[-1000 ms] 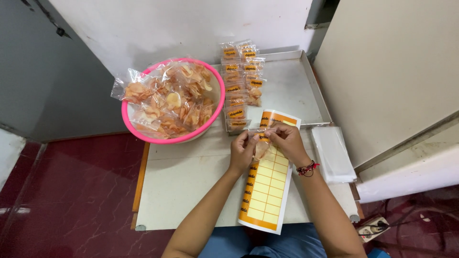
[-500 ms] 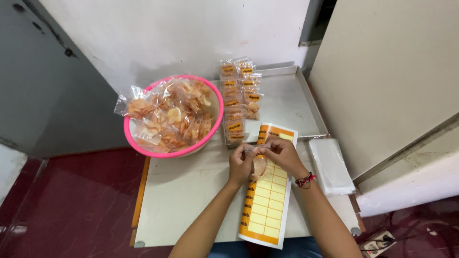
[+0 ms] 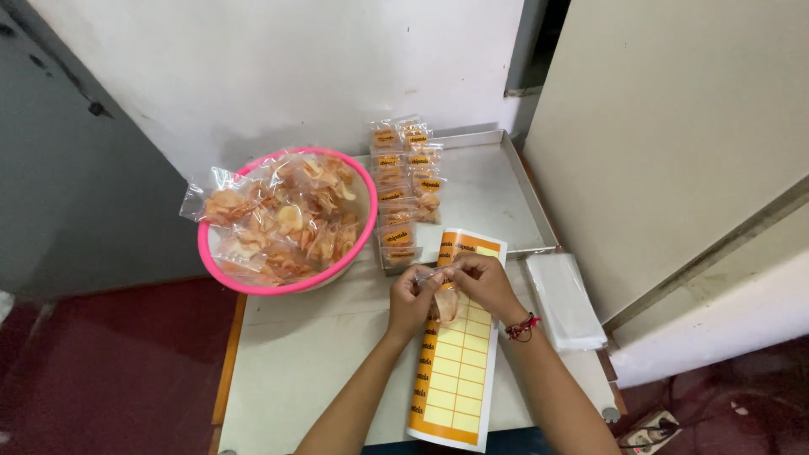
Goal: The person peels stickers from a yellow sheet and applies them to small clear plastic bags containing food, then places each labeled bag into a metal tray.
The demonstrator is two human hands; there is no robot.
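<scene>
My left hand [image 3: 409, 297] and my right hand [image 3: 482, 283] together pinch the top of a small clear packet of chips [image 3: 445, 302], held just above an orange and yellow sticker sheet [image 3: 455, 371] lying on the table. A red bracelet circles my right wrist. To the upper left sits a pink-rimmed bowl [image 3: 221, 268] heaped with clear chip packets [image 3: 282, 219]. Behind my hands, labelled chip packets [image 3: 399, 195] lie in rows on a metal tray [image 3: 489, 194].
A stack of empty clear bags [image 3: 563, 299] lies to the right of my right hand. The small white table [image 3: 303, 354] stands against a white wall, with a pale cabinet on the right, dark red floor on the left and a power strip [image 3: 647, 436] at lower right.
The view has shifted, so everything sits lower and further left in frame. Both hands keep hold of the same packet, fingers working at its top.
</scene>
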